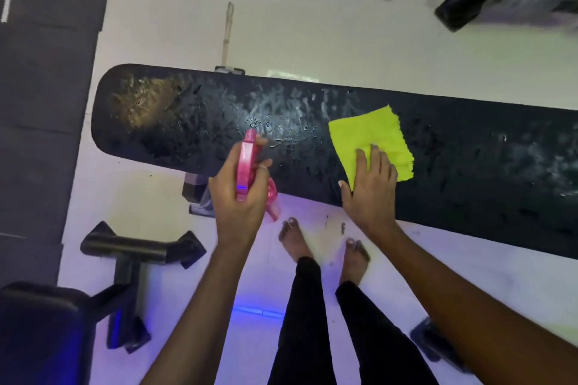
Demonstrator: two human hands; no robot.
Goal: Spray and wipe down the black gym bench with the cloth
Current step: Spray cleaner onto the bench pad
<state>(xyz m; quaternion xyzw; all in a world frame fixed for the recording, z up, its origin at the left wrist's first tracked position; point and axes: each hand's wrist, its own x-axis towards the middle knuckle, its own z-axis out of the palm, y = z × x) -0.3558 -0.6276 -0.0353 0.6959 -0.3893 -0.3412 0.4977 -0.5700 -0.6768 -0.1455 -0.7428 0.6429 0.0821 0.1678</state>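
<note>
Long black padded gym bench (312, 147) lies crosswise before the person's bare feet, droplets beading on its left half. Right hand (369, 187) presses the folded lime-green cloth (372, 137) flat, ready to wipe. Left hand (240, 194) wraps the pink spray bottle (247, 162), nozzle aimed at the pad.

The black gym bench (312, 147) is stretching across the pale floor (344, 40), its padded top glistening with droplets and pale smears. A worn brownish patch is showing at its rounded end, well out beyond the left hand (240, 194) gripping the pink spray bottle (247, 162). The yellow-green cloth (372, 141) is lying flat on the pad, its near corner lying pinned under the fingers of the right hand (369, 191). Two bare feet are standing on the floor just beside the bench's near edge.
</note>
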